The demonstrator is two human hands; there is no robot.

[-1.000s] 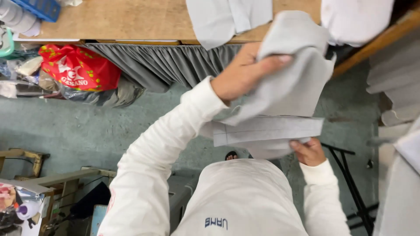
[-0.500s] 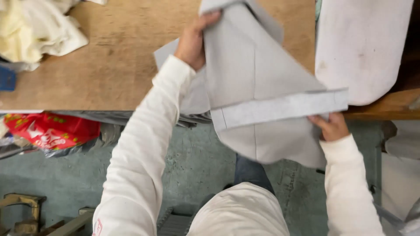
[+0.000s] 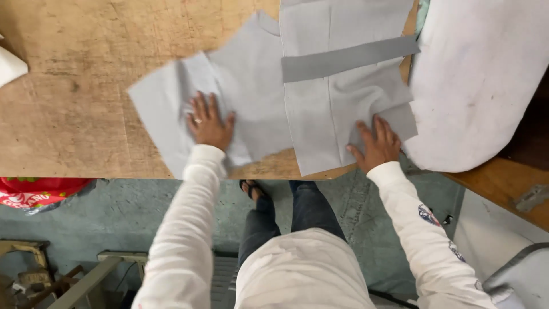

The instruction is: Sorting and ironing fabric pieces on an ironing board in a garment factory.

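Several cut pieces of pale grey fabric (image 3: 320, 97) lie spread on a worn wooden table (image 3: 74, 114). A darker grey strip (image 3: 349, 57) crosses the right-hand piece. My left hand (image 3: 209, 121), with a ring on one finger, rests flat on the left fabric piece (image 3: 166, 103), fingers spread. Pressed flat on the lower right corner of the right piece, close to the table's front edge, is my right hand (image 3: 376, 143). Neither hand grips anything. I wear a white long-sleeved top and dark jeans.
A large white padded board (image 3: 480, 86) lies at the table's right end. A red printed bag (image 3: 34, 191) sits on the green floor at the left. Metal frame parts (image 3: 86, 274) stand at the lower left. Another white object (image 3: 10, 66) pokes in at the left edge.
The fabric pieces, held up in the air before, now lie flat on the table. Both hands have let go and press down on them.
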